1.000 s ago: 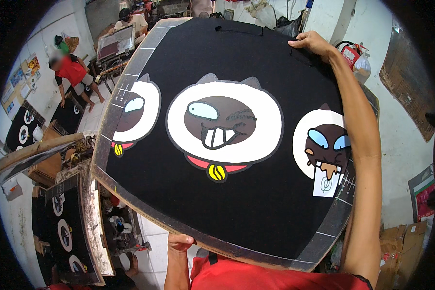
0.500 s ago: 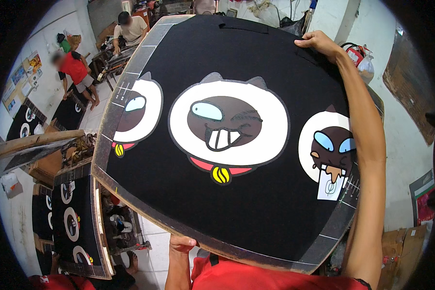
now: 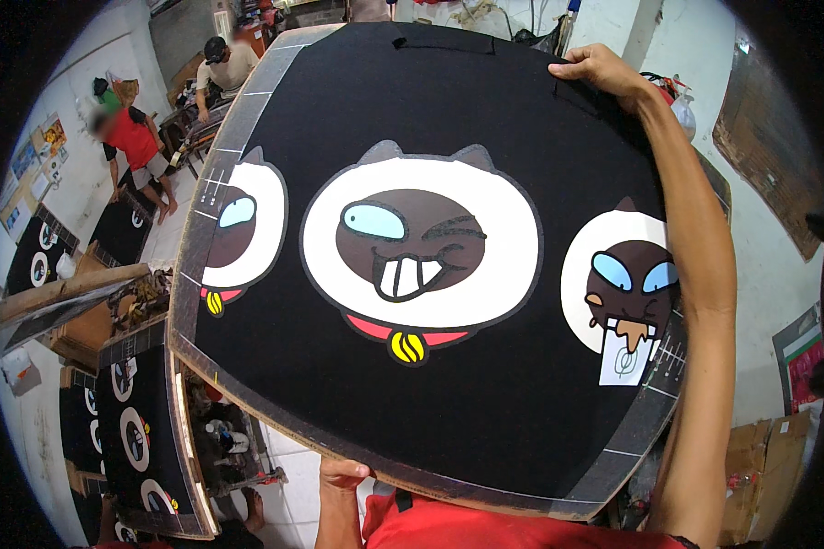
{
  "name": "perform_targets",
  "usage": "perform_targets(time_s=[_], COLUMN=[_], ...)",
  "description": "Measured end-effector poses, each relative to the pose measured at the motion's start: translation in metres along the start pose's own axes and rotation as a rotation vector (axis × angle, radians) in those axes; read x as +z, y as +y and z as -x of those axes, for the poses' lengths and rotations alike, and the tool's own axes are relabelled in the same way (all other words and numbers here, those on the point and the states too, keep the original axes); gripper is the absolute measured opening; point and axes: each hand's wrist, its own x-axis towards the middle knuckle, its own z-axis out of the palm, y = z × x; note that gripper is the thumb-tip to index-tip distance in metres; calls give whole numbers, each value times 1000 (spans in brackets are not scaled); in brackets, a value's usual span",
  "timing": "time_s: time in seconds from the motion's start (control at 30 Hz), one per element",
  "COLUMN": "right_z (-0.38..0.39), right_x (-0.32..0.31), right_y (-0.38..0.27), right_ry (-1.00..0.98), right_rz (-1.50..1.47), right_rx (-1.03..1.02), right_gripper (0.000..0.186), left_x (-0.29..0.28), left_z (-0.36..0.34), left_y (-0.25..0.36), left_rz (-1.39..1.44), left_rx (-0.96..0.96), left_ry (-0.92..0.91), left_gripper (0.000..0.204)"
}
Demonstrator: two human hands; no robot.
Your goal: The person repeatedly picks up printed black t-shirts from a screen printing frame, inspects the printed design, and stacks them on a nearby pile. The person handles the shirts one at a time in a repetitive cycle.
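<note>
A large wooden board (image 3: 522, 509) fills the middle, tilted up toward me, with black fabric (image 3: 513, 412) spread over it. Printed on the fabric are cat faces with white rims and brown centres: a winking one (image 3: 421, 240) in the middle, one (image 3: 245, 224) at the left edge and one (image 3: 624, 284) at the right, partly behind my right arm. My left hand (image 3: 343, 471) grips the near edge, thumb on top and fingers hidden underneath. At the far right edge, my right hand (image 3: 604, 75) is closed over the board and fabric, the arm reaching along the right side.
Left of me lies another board (image 3: 181, 430) with a similarly printed black cloth (image 3: 137, 476). Further left, a person in a red shirt (image 3: 133, 137) stands by more printed cloths; behind, a person in a beige shirt (image 3: 224, 73) leans over a bench. Cardboard boxes (image 3: 764, 467) stand at right.
The board has shifted slightly left in view, its middle print now a little larger and lower. My hands keep their grip. The person in beige has bent further over the bench.
</note>
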Motion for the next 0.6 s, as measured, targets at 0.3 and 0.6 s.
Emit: perform_targets(time_s=[0.3,0.6], right_z=[0,-2], right_x=[-2,-4], right_y=[3,6], right_ry=[39,41], right_rz=[78,139], right_rx=[-36,-41], right_gripper=[28,28], left_x=[-9,-5], left_z=[-1,-2], left_y=[-2,-1], left_rz=[-53,-53], left_rx=[-1,-11], left_ry=[27,23], left_gripper=[88,88])
